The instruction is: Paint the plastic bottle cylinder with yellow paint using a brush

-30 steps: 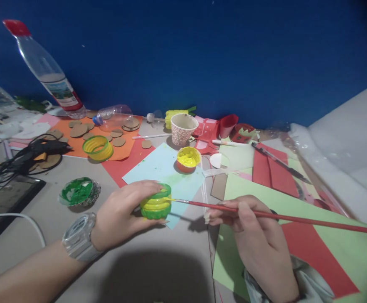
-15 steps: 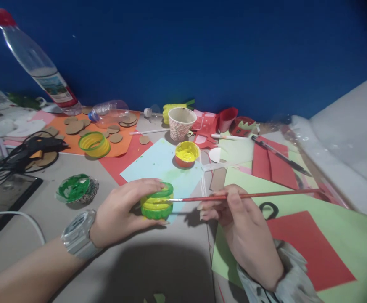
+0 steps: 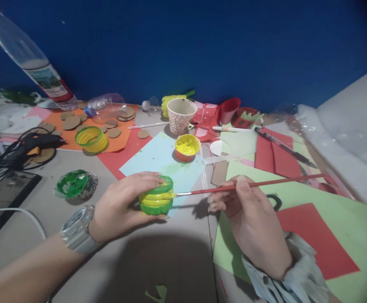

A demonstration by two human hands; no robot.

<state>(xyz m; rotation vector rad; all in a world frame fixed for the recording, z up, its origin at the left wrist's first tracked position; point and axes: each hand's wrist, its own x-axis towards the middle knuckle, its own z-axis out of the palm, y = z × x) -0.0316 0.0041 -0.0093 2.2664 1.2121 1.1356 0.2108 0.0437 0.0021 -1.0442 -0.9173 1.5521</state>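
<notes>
My left hand [image 3: 120, 206] is closed around a ribbed piece of plastic bottle [image 3: 156, 202], painted green at both ends and yellow round its middle. Between the thumb and fingers of my right hand [image 3: 249, 210] is a thin red paintbrush [image 3: 215, 190], its bristle end touching the yellow band. Beyond the bottle piece stands a small orange-red cup of yellow paint [image 3: 187, 147] on light blue paper [image 3: 145, 158]. Left of my left hand sits a shallow bowl with green paint [image 3: 76, 185]. Another yellow ring with a green rim [image 3: 91, 140] rests on orange paper.
A patterned paper cup [image 3: 181, 118] stands at the back. A tall bottle [image 3: 46, 78], a clear bottle piece [image 3: 106, 107] and several cardboard discs [image 3: 71, 122] are at the left. Black cables [image 3: 11, 155] lie near a tablet. Green paper [image 3: 233, 252] and red paper [image 3: 322, 240] cover the right.
My right hand and the brush have shifted right, and the bristles have slid toward the right side of the yellow band. The whole view has tilted slightly.
</notes>
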